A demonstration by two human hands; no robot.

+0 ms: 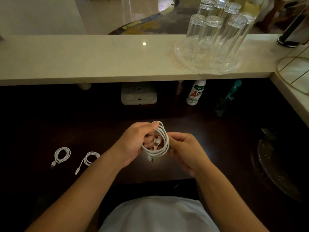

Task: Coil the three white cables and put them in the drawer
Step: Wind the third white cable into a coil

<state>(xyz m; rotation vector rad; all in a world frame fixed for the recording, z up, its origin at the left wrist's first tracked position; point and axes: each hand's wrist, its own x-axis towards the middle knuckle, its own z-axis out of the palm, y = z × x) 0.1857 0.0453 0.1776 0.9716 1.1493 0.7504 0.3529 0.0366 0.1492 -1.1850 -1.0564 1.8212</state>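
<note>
A white cable [164, 141] wound into a loop is held between both hands above the dark desk [66, 124]. My left hand [135, 141] grips the loop's left side, thumb at its top. My right hand [182, 148] pinches the loop's right side. One plug end hangs below the loop. Two other coiled white cables lie on the desk to the left: one [62, 155] at the far left, the other [89, 159] beside it, each with a plug end trailing toward me. No drawer can be made out.
A pale stone shelf [100, 59] runs across the back, carrying a glass tray [184, 54] with several upturned glasses. Under it stand a white power strip [138, 96], a small bottle [195, 92] and a green item [227, 99]. A dark round dish [277, 166] sits at the right.
</note>
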